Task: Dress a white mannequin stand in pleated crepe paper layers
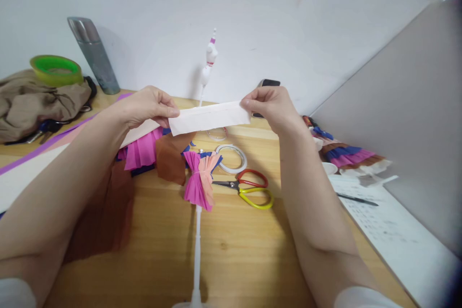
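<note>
A pale strip of paper (211,118) is stretched between my two hands above the table. My left hand (149,106) pinches its left end, and my right hand (265,103) pinches its upper right corner. Below the strip, a gathered magenta, peach and blue paper piece (199,178) is fixed to a white stick (197,250). Just right of it lie scissors (245,187) with one red and one yellow handle. A roll of white tape (233,159) rests behind the scissors. Beyond the strip stands a slim white figure (210,60) on a thin stem.
Magenta pleated paper (142,150) and brown paper (173,156) lie at left. A grey bottle (94,57) and green tape roll (57,70) on brown cloth (32,101) stand behind. At right are a ruffled multicoloured paper piece (353,154), written sheet (393,231) and pen (357,198).
</note>
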`<state>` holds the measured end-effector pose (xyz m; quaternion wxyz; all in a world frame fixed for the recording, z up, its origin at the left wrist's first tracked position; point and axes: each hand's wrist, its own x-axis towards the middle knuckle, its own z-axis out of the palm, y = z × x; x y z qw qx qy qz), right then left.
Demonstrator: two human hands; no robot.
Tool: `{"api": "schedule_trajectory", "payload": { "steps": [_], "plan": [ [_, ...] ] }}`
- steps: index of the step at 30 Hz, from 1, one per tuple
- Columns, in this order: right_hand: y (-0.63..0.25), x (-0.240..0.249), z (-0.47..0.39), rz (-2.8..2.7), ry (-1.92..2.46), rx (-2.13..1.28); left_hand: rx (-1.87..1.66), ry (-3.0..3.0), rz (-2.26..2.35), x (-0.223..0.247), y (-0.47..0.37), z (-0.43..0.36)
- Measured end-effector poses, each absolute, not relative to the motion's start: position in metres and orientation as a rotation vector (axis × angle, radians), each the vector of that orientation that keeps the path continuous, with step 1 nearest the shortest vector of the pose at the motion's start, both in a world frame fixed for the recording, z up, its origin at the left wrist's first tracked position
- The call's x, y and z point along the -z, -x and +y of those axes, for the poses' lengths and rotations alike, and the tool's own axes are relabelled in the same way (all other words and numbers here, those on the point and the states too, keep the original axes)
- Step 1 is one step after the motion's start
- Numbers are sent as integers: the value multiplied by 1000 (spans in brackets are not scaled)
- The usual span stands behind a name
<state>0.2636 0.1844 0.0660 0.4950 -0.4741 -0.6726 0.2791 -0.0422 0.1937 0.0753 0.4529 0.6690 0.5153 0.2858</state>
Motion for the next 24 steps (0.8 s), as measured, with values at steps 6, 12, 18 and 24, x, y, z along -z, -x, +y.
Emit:
{"api": "schedule_trajectory", "payload": {
  "steps": [6,12,18,24],
  "plan": [
    [-264,-66,184,-1630,1159,-670,-675,-1670,1270,-73,43,197],
    [-264,-68,184,-1634,1162,-670,-638,-1680,1262,-74,41,194],
    [-263,-67,184,-1624,1172,-664,-680,-1702,1237,-77,39,190],
    [-258,-67,183,-1665,1254,-390,-606,-1832,1214,-85,29,175]
  ]
}}
